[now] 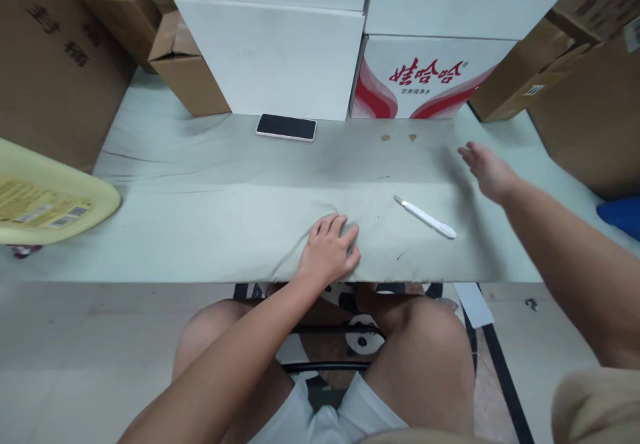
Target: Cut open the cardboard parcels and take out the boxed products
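Note:
Near the front edge of the cloth-covered table (200,231), my left hand (330,247) rests palm down with its fingers apart. Small folds in the pale green cloth run out from around it. To its right lies a white-handled scalpel (427,219), its blade pointing to the back left; neither hand touches it. My right hand (487,172) is held over the right side of the table, beyond the scalpel, casting a shadow on the cloth. Its fingers are stretched out and nothing shows in them. Two small brown scraps (385,137) lie farther back.
A phone (286,127) lies at the back before stacked white boxes (270,57). One box with red lettering (430,77) stands beside them. Cardboard cartons (187,71) line both sides. A yellow bottle (55,197) is at left; something blue (620,217) is at right.

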The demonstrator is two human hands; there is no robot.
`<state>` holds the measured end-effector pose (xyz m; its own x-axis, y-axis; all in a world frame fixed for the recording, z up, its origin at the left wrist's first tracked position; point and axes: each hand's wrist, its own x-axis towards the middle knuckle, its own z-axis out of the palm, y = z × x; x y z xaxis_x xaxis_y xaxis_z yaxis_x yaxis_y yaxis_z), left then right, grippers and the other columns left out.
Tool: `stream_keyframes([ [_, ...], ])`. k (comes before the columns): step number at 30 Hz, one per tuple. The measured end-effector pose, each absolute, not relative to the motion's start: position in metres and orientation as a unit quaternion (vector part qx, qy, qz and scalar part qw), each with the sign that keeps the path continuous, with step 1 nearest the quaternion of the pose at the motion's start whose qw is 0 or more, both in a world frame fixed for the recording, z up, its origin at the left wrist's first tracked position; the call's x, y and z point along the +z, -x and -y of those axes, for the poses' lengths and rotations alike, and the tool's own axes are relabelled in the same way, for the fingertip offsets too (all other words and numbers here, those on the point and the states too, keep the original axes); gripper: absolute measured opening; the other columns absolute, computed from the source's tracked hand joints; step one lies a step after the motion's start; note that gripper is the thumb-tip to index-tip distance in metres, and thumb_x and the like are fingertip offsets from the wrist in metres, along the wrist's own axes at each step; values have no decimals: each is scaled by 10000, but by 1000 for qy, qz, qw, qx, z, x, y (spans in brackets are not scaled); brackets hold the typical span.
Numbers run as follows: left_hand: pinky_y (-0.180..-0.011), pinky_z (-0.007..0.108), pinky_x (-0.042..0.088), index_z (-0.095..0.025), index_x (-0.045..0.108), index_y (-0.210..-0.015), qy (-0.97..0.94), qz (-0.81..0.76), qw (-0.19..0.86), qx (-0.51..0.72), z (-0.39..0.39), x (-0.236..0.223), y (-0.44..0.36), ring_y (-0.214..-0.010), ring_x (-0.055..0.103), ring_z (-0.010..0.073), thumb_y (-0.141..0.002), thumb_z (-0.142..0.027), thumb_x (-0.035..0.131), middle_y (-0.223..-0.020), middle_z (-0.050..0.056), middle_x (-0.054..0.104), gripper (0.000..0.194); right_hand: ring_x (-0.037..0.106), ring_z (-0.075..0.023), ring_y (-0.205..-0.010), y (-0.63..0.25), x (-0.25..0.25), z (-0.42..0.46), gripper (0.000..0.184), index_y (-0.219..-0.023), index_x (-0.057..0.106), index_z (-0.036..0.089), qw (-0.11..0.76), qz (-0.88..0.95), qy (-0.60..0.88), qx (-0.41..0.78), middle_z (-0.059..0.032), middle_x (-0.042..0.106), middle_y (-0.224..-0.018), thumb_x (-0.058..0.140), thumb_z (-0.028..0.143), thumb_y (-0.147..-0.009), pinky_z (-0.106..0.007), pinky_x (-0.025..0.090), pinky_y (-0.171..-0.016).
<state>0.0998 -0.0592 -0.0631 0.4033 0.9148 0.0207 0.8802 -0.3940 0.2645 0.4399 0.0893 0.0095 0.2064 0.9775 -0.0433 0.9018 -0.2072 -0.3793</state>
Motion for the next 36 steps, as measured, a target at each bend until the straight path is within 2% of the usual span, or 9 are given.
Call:
stream_keyframes([
  [5, -1247, 504, 362, -243, 612, -1424, -831, -537, 111, 92, 60, -61, -100, -1472, 445, 331, -991, -382, 518, -1552, 126, 546, 464, 494, -387, -1479, -400, -49, 14, 721, -1565, 454, 214, 130, 683, 705, 144, -185, 503, -1611, 532, 513, -913, -582, 415, -1212],
  [8, -1250, 537, 364, -236, 625, -1403, -828, -535, 127, 111, 63, -62, -102, -1479, 443, 342, -979, -354, 539, -1560, 136, 543, 448, 494, -432, -1469, -382, -69, 54, 621, -1501, 548, 211, 117, 719, 683, 55, -210, 533, -1570, 475, 499, -956, -655, 416, -1192],
  [11, -1256, 578, 361, -208, 682, -1313, -802, -535, 193, 183, 65, -64, -103, -1470, 465, 365, -915, -308, 622, -1521, 152, 582, 415, 543, -416, -1431, -375, -75, 63, 573, -1452, 608, 184, 116, 715, 690, 4, -210, 583, -1518, 417, 469, -993, -630, 460, -1164],
  [16, -1087, 382, 559, -243, 692, -1208, -769, -526, 248, 264, 35, -59, -54, -1204, 669, 221, -851, -232, 635, -1288, 61, 727, 362, 565, -414, -1409, -375, -73, 57, 563, -1454, 615, 174, 121, 712, 691, 5, -205, 604, -1499, 421, 428, -990, -623, 491, -1139],
  [18, -1091, 423, 550, -241, 677, -1148, -745, -552, 229, 296, 3, -47, -7, -1189, 659, 240, -849, -236, 607, -1241, 68, 726, 307, 562, -423, -1410, -374, -72, 57, 561, -1459, 611, 176, 126, 712, 691, 9, -211, 600, -1499, 429, 413, -984, -628, 487, -1144],
  [24, -1265, 578, 321, -245, 587, -864, -641, -646, 135, 392, -136, 12, 142, -1277, 498, 338, -695, -221, 748, -1147, 92, 598, 235, 544, -454, -1420, -372, -73, 58, 576, -1515, 545, 258, 131, 716, 686, 18, -209, 595, -1483, 352, 439, -1004, -673, 494, -1111],
  [30, -1337, 641, -142, -193, 532, -916, -590, -700, 112, 387, -213, 51, 177, -1551, 40, 372, -529, -115, 908, -1583, 28, 356, 546, 565, -452, -1397, -373, -77, 57, 586, -1582, 450, 327, 139, 719, 681, -1, -190, 610, -1472, 400, 405, -1003, -675, 505, -1089],
  [33, -1352, 588, -169, -203, 538, -1057, -578, -733, 90, 347, -218, 57, 169, -1585, 7, 317, -576, -57, 872, -1656, -56, 314, 603, 583, -419, -1390, -374, -78, 56, 552, -1534, 509, 288, 131, 714, 687, -14, -176, 624, -1468, 431, 396, -998, -635, 513, -1093],
  [36, -1383, 604, -89, -221, 533, -1047, -553, -734, 85, 385, -214, 60, 160, -1572, 151, 323, -626, -63, 847, -1585, -63, 412, 548, 587, -387, -1395, -375, -78, 55, 525, -1473, 574, 222, 122, 710, 693, -21, -172, 625, -1477, 455, 398, -994, -597, 508, -1113],
])
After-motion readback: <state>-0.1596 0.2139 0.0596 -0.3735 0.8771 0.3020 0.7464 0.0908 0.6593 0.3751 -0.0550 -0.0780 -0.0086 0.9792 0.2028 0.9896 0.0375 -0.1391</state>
